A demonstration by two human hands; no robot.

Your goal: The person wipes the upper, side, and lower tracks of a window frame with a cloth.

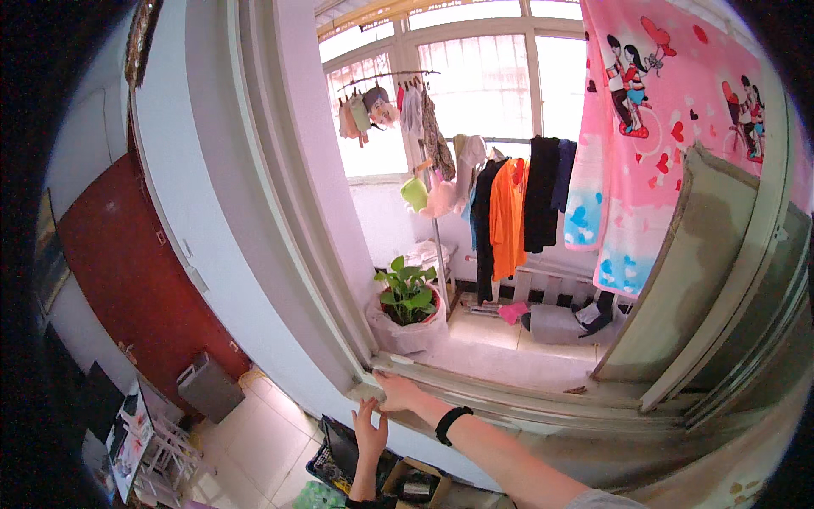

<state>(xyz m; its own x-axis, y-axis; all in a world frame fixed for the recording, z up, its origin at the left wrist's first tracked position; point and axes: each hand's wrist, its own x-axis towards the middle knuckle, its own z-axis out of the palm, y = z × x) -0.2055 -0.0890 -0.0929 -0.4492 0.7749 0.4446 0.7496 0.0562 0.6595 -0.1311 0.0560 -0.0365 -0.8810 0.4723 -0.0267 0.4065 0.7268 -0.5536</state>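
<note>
My right hand (395,391) reaches into the left corner of the window frame's bottom track (483,394), its fingertips pressed low and partly hidden. Whether it holds anything small I cannot tell. Just below it, my left hand (370,427) is raised with fingers apart, the tips touching the edge of the sill (364,389). A black band (453,425) circles my right wrist. Beyond the track, a leafy green potted plant (407,299) stands in a pot wrapped in whitish plastic. A sliding panel with loose, stained mesh (680,273) leans at the right end of the track.
Clothes, including an orange garment (507,216), and a pink patterned blanket (674,127) hang beyond the opening. Below my hands are a black plastic crate (331,455) and a cardboard box (420,487). A grey bin (211,389) stands by the red door (140,267).
</note>
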